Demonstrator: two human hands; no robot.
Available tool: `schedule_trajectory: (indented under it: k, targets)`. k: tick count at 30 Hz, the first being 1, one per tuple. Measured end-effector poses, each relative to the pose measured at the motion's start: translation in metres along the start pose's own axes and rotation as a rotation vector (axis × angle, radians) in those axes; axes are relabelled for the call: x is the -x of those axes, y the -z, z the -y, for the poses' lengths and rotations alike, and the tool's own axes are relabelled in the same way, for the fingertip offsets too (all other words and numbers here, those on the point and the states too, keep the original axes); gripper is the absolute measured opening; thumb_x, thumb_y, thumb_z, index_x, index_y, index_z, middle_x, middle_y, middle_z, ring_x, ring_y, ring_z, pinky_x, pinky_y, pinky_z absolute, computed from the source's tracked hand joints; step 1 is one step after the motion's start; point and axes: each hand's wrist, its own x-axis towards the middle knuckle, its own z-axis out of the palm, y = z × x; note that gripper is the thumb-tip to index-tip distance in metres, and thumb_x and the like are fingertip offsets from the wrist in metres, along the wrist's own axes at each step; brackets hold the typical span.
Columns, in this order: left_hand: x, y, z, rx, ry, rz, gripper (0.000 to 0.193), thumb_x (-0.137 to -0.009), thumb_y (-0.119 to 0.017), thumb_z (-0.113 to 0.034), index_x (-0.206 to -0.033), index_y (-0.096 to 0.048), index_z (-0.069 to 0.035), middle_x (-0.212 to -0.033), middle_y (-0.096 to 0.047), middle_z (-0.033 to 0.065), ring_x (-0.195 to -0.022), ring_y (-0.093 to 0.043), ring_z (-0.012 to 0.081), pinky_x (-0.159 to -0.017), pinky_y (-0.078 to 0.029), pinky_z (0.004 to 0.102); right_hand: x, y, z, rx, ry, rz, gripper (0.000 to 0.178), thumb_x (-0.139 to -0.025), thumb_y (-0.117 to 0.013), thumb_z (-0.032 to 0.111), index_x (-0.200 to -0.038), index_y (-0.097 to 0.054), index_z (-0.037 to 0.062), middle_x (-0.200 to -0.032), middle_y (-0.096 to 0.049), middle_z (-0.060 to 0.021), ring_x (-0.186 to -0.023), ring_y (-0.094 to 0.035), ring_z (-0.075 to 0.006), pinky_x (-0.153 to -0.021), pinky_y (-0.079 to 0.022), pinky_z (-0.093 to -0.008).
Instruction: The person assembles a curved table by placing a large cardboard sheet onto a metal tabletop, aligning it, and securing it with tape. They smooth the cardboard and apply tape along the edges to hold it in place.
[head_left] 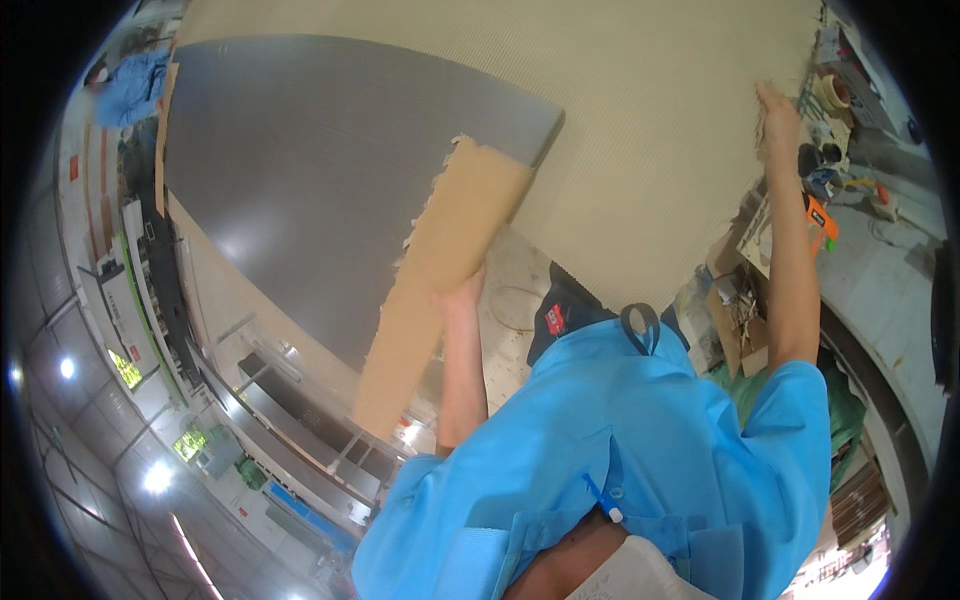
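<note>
The scene was a factory hall, with ceiling lamps and long machine lines curving along the left rim, far left of the big grey panel (330,190). That panel, glossy and dark, lay against a wide beige corrugated sheet (650,130) filling the top of the view. At the grey panel's lower right corner a torn brown cardboard strip (440,280) hung down over it, its left edge ragged. The left hand (458,295) held the strip near its middle, fingers closed around its right edge. Right of the panel, across the beige sheet, the right hand (775,115) pressed flat at the sheet's right edge, fingers extended; whether they gripped it I could not tell. Judging by this, cardboard wrapping was being peeled off the panel; the strip would likely need pulling further while the sheet was steadied.
</note>
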Motion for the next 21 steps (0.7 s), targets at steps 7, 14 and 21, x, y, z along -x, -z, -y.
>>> schedule_trajectory:
  k: [7,14,21]
  targets:
    - [0.006,0.008,-0.073,1.725,0.673,-0.308,0.068,-0.095,-0.039,-0.065,-0.140,-0.054,-0.017,-0.143,-0.058,0.0027,-0.128,-0.055,0.0300,-0.106,-0.043,0.0544,0.008,0.003,0.017,-0.053,-0.055,0.058,0.059,-0.092,-0.074,0.032,-0.132,-0.062,-0.0099,-0.134,-0.064,-0.0192,-0.122,-0.059,-0.0254,-0.107,-0.042,-0.0337]
    - [0.004,0.012,-0.127,1.772,0.939,-0.536,0.074,-0.095,-0.030,-0.076,-0.139,-0.054,-0.021,-0.139,-0.060,0.0009,-0.126,-0.057,0.0300,-0.106,-0.045,0.0549,0.008,-0.003,0.017,-0.012,-0.099,0.085,0.039,-0.094,-0.075,0.037,-0.097,-0.069,-0.0015,-0.083,-0.065,-0.0054,-0.070,-0.055,-0.0154,-0.068,-0.045,-0.0311]
    - [0.007,0.007,-0.115,1.895,0.863,-0.506,0.075,-0.095,-0.029,-0.078,-0.139,-0.054,-0.023,-0.141,-0.058,0.0017,-0.130,-0.053,0.0283,-0.106,-0.045,0.0537,-0.001,-0.002,0.020,0.013,-0.097,0.084,0.033,-0.094,-0.076,0.032,-0.090,-0.064,0.0015,-0.084,-0.062,-0.0044,-0.073,-0.053,-0.0164,-0.072,-0.047,-0.0343]
